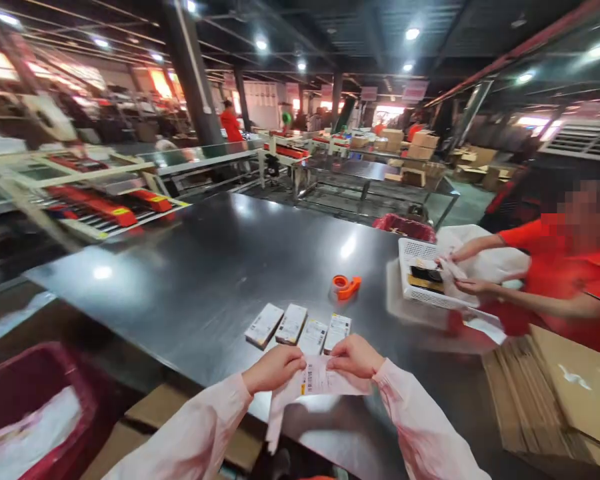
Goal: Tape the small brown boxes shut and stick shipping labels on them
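Observation:
My left hand [273,368] and my right hand [354,357] are both closed on a white paper label [320,380] with a barcode, held between them just above the near edge of the dark metal table [220,267]. A strip of the paper hangs down below my left hand. Just beyond my fingers lie several small white flat boxes [300,327] in a row. An orange tape dispenser [346,286] sits farther out on the table.
A co-worker in a red shirt [555,273] at the right has both hands at a white plastic basket [420,280]. Flattened cardboard [560,393] lies at the right. A red bin [30,400] stands at the lower left. Conveyor racks [105,207] run along the left.

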Motion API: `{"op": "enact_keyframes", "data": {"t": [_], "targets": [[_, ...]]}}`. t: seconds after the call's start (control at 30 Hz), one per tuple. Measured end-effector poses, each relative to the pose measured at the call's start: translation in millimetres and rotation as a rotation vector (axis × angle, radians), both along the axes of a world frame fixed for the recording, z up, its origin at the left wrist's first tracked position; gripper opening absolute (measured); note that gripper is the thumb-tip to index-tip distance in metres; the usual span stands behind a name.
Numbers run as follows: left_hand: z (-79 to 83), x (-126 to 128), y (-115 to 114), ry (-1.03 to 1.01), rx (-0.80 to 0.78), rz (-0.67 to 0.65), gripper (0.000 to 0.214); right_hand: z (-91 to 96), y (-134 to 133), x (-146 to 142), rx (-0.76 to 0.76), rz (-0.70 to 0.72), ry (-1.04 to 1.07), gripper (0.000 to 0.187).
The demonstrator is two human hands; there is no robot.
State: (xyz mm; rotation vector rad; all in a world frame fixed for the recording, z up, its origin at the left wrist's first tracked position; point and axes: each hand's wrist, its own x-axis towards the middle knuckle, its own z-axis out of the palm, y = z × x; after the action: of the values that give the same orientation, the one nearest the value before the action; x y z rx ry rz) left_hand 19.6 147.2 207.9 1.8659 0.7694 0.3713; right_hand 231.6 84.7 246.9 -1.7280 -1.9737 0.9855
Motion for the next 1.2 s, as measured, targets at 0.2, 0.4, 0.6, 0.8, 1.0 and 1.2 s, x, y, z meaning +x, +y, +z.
{"op": "enact_keyframes", "data": {"t": [0.2,0.4,0.6,0.8,1.0,1.2], "targets": [[8.3,41,-16,-0.227,0.011,0.215,0.028,-16.6,-72,76,0.165,-0.659,0.409,0.034],[17.2,116,-67,-0.29,-0.082,0.138,0.029,-35.5,-98,91,0.353,-0.999,0.916,0.054],[-11.4,152,-100,-0.175,-0.135,0.046,0.023,-51.4,-96,72,0.264,-1.028,1.152,0.051],[-13.5,68,-71,0.156,0.173,-0.104,0.02,-37.4,-68,65,0.053,-0.635,0.779,0.052],[-30.1,-31,-55,0.155,-0.123,0.189,0.01,-43.0,0,-8,-0.059,-0.286,0.403,0.05],[-85.4,-140,-8,-0.183,-0.479,0.608,0.015,-101.5,78,-122,-0.201,-0.299,0.423,0.054]]}}
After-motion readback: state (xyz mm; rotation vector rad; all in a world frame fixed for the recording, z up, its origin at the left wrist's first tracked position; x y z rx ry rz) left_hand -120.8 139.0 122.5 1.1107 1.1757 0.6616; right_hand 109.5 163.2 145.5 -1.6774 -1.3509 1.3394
